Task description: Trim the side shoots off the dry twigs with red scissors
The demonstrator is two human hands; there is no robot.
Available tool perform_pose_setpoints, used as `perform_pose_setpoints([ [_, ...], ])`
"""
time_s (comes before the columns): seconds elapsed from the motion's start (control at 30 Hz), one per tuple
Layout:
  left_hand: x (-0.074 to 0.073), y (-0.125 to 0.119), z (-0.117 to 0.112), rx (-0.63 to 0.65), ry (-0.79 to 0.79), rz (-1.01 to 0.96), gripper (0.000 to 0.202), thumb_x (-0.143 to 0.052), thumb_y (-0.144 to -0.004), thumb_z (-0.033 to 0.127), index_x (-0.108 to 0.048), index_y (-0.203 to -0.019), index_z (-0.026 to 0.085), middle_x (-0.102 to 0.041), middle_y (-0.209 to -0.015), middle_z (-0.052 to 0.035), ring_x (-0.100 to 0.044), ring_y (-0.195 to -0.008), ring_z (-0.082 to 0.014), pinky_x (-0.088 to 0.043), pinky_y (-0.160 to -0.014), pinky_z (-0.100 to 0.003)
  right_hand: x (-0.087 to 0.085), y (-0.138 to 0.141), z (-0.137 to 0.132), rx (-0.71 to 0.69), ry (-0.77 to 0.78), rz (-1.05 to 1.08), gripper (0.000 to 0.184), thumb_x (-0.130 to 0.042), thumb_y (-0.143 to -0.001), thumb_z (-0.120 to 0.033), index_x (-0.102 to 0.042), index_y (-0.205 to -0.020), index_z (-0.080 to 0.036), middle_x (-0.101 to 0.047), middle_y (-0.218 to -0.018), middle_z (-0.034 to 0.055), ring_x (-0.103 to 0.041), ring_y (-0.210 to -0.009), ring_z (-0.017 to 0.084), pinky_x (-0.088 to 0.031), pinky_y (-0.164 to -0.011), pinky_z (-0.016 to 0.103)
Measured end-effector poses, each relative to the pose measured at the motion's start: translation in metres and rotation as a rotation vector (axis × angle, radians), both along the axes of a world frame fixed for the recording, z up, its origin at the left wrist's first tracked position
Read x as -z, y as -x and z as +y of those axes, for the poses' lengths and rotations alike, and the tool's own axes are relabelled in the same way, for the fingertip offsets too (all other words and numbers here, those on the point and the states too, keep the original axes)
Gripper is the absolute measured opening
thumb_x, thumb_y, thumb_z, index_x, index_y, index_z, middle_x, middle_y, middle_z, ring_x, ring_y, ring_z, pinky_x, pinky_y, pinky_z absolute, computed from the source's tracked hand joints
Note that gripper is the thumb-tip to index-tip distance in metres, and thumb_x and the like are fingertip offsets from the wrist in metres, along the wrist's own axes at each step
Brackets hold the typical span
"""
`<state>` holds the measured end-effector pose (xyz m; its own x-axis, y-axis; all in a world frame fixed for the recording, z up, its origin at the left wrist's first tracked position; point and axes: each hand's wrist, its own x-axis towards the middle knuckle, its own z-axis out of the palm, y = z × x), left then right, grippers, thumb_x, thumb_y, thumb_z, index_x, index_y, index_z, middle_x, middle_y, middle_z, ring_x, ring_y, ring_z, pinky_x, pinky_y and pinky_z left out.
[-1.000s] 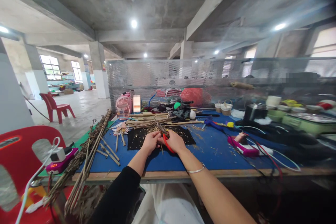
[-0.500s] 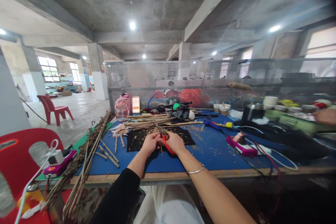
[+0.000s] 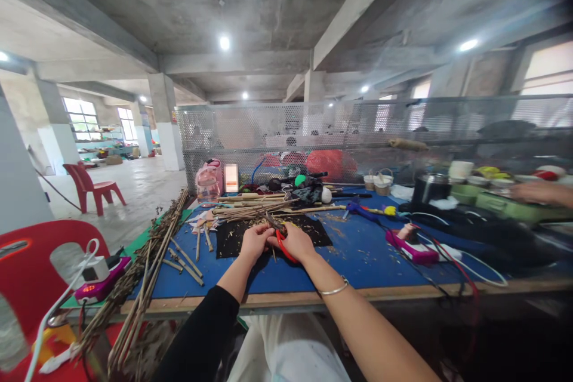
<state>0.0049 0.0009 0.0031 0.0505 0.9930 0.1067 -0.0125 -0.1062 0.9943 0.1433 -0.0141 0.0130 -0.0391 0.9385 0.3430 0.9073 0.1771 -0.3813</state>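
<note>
My right hand point(image 3: 299, 243) is wrapped round the red handles of a pair of scissors point(image 3: 285, 247). The dark blades point up and away from me, passing beside the fingertips of my left hand point(image 3: 256, 243). Those fingers are pinched together on a thin stick point(image 3: 274, 254), whose lower end shows beneath the hands; its upper part is hidden. Both hands meet above a black cloth point(image 3: 230, 243) strewn with pale chips. Just beyond lies a pile of long dry sticks point(image 3: 250, 210).
Dried stalks point(image 3: 150, 256) hang over the table's left edge, with cut stick pieces point(image 3: 185, 265) beside them. A lit phone point(image 3: 231, 179) stands behind the sticks. Rightward are a purple power strip point(image 3: 414, 249), cables and a black flask point(image 3: 430, 192). Another person's hand point(image 3: 544, 194) reaches in at far right.
My hands stay nearly in place, the scissors and stick shifting only slightly. At far right the other person's hand has moved a little to the left over the green box.
</note>
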Motion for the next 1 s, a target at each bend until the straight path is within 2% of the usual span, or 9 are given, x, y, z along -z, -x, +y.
perform_pose_setpoints([
  [0.13,-0.001,-0.001,-0.001,0.011,0.014,-0.024,0.032,-0.066,-0.065,0.032,-0.067,-0.091,0.014,-0.062,-0.063,-0.0019,-0.044,-0.042,-0.0048,-0.035,-0.037,-0.016,-0.002,0.002,-0.002,0.012,-0.012,0.014,0.049,-0.051,-0.069,-0.062,-0.054,-0.095,-0.020,-0.063,-0.092,0.0066,-0.059,-0.087,0.021,-0.039,-0.068,0.026],
  [0.33,-0.001,-0.001,-0.003,0.122,0.034,-0.106,0.037,-0.066,-0.065,0.030,-0.066,-0.098,0.013,-0.063,-0.065,-0.0022,-0.044,-0.044,-0.0038,-0.035,-0.039,-0.014,-0.009,0.003,-0.007,0.051,0.056,-0.001,0.049,-0.048,-0.070,-0.064,-0.057,-0.093,-0.022,-0.064,-0.090,0.0063,-0.060,-0.085,0.021,-0.039,-0.068,0.026],
  [0.53,0.000,0.000,-0.001,0.046,0.049,-0.073,0.035,-0.067,-0.064,0.029,-0.067,-0.095,0.013,-0.064,-0.066,-0.0031,-0.047,-0.046,-0.0052,-0.035,-0.040,-0.015,-0.009,0.001,-0.005,0.064,0.068,-0.033,0.053,-0.044,-0.068,-0.069,-0.061,-0.086,-0.022,-0.066,-0.089,0.0095,-0.061,-0.084,0.023,-0.041,-0.068,0.028],
  [0.7,-0.002,-0.001,-0.003,0.031,0.048,-0.068,0.033,-0.067,-0.064,0.028,-0.067,-0.093,0.014,-0.064,-0.066,-0.0032,-0.050,-0.047,-0.0063,-0.036,-0.040,-0.016,-0.010,0.000,-0.005,0.068,0.095,-0.035,0.052,-0.045,-0.069,-0.067,-0.062,-0.085,-0.021,-0.066,-0.089,0.0104,-0.061,-0.085,0.024,-0.042,-0.069,0.028],
  [0.87,-0.003,0.000,-0.003,-0.009,0.034,-0.093,0.036,-0.069,-0.061,0.032,-0.067,-0.091,0.012,-0.063,-0.064,-0.0027,-0.045,-0.044,-0.0047,-0.035,-0.040,-0.016,-0.009,0.002,-0.007,0.058,0.064,-0.056,0.053,-0.047,-0.067,-0.067,-0.058,-0.092,-0.021,-0.065,-0.091,0.0089,-0.060,-0.087,0.024,-0.041,-0.071,0.029],
  [1.0,-0.002,0.000,-0.002,0.013,-0.007,-0.072,0.037,-0.070,-0.059,0.035,-0.068,-0.088,0.011,-0.060,-0.059,-0.0011,-0.041,-0.042,-0.0038,-0.033,-0.039,-0.016,-0.007,0.003,-0.006,0.031,0.042,-0.027,0.053,-0.051,-0.067,-0.065,-0.055,-0.094,-0.020,-0.064,-0.092,0.0067,-0.059,-0.088,0.022,-0.041,-0.070,0.028],
])
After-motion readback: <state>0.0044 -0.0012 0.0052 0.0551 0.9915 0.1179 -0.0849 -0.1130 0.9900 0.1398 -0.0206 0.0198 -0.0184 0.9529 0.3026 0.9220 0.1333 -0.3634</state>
